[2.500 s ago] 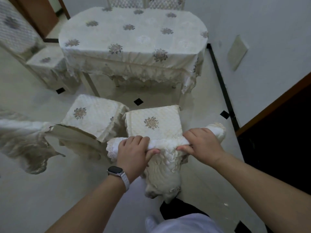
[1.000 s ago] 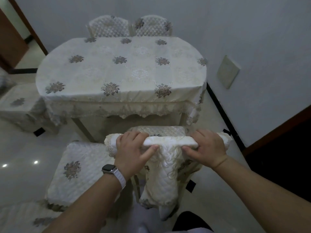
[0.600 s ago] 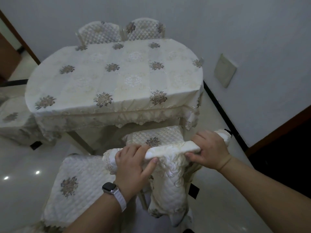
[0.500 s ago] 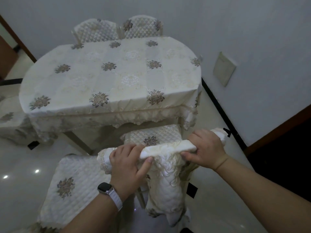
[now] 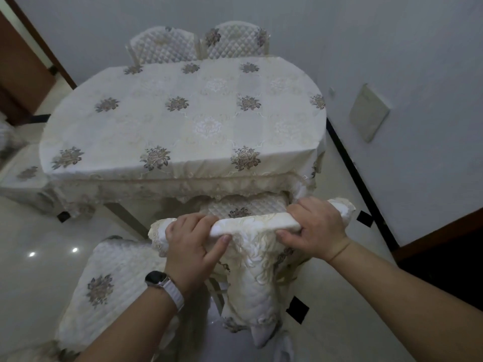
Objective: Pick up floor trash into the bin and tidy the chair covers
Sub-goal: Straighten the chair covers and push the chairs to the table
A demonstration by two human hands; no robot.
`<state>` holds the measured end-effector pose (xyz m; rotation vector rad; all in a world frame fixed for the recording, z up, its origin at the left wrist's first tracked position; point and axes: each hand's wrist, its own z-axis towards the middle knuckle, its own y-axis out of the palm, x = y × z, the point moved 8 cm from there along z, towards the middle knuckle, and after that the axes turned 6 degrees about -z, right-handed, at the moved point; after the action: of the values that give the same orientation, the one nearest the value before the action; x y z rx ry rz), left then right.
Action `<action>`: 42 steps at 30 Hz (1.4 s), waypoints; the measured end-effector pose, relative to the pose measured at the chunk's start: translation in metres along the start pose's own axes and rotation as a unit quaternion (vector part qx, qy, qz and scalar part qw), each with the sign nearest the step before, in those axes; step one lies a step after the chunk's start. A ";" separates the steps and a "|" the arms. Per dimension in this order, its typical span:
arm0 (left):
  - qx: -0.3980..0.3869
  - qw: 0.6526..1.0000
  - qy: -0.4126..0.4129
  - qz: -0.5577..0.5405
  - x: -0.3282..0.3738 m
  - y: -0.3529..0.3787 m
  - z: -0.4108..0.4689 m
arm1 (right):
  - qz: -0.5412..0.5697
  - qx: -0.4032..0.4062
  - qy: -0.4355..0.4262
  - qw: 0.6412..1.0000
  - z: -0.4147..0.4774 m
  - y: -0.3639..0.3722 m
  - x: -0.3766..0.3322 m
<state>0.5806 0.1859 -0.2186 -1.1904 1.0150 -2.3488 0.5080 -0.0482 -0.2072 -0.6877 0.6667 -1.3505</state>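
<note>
Head view: both hands grip a quilted chair cover [image 5: 257, 270] at the table [image 5: 183, 121].
Left hand [image 5: 192, 246] and right hand [image 5: 316, 231] curl fingers tightly round its top edge.

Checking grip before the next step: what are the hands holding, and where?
The chair cover, along the backrest's top edge: left hand grips near its left end, right hand near its right.

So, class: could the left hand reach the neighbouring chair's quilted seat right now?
Probably yes: nothing lies between the left hand and the quilted seat, but it must first let go of the chair-back cover.
</note>
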 end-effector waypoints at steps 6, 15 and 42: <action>0.019 1.000 -0.009 0.015 0.009 0.013 0.011 | 0.012 0.014 -0.014 1.000 0.008 0.006 0.023; 0.034 0.998 -0.029 0.045 0.029 0.042 0.009 | 0.026 0.013 -0.045 0.999 0.005 0.009 0.059; -0.042 0.997 0.068 -0.005 -0.080 0.074 0.137 | -0.059 -0.055 0.021 0.997 0.071 0.101 0.069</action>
<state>0.7352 0.1168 -0.2621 -1.0784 1.1667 -2.4448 0.6330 -0.1035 -0.2418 -0.7980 0.7485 -1.4476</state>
